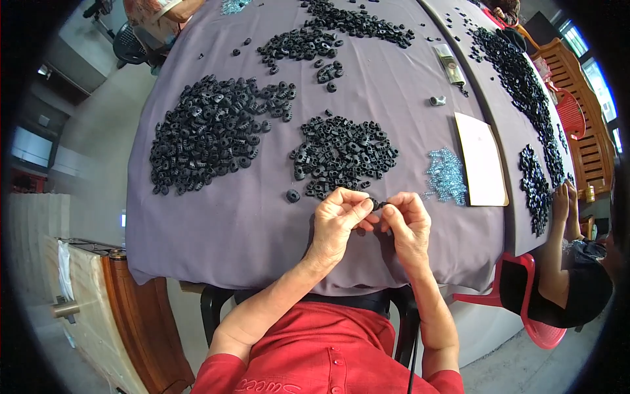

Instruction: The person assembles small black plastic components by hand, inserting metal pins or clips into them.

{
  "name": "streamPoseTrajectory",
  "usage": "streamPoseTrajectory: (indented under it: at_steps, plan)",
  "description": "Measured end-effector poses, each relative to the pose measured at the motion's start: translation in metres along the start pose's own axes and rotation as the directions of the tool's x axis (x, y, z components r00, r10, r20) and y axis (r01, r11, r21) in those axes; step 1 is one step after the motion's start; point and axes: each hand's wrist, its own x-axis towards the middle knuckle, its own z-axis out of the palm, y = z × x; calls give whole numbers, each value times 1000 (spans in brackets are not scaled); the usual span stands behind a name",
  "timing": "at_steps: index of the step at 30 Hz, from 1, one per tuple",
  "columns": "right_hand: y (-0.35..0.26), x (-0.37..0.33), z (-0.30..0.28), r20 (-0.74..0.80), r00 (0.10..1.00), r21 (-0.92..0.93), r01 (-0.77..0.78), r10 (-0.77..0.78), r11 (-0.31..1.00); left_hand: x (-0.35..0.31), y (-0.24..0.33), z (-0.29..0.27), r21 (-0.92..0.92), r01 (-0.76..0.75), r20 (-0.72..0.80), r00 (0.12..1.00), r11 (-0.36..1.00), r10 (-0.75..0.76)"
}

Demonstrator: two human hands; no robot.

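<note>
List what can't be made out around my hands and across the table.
- Head view: most of the black piece, covered by the left hand.
- Head view: whether the right hand pinches that piece or a second one; its own grip hides this.
- Head view: each single shape in the near blue pile; too small.
- Head view: the rest of the far blue pile, cut off by the top edge.
</note>
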Motion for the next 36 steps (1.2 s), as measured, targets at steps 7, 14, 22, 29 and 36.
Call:
streamPoseTrajectory:
  at_steps: [7, 14, 22, 29, 36]
  plan:
    - [-1, -2, 0, 47, 996, 98, -85, 80, 992, -1, -2, 0, -41, -14, -18, 1000, 999, 14]
    - [2, -2, 0, 59, 995, 92, -89, 84, 992, -2, -2, 1, -39, -34, -7, 999, 999, 34]
    - [3, -4, 2, 80, 996, 10, -31, 30, 999, -2, -5, 1, 34, -86, -25, 996, 996, 87]
    - [3, -5, 6, 43, 999, 24, -16, 15, 1000, -2, -8, 0, 42, -99, -14, 995, 994, 100]
    - [5, -5, 5, 52, 999, -2, -15, 15, 1000, -3, -8, -3, 41, -97, 2, 995, 994, 97]
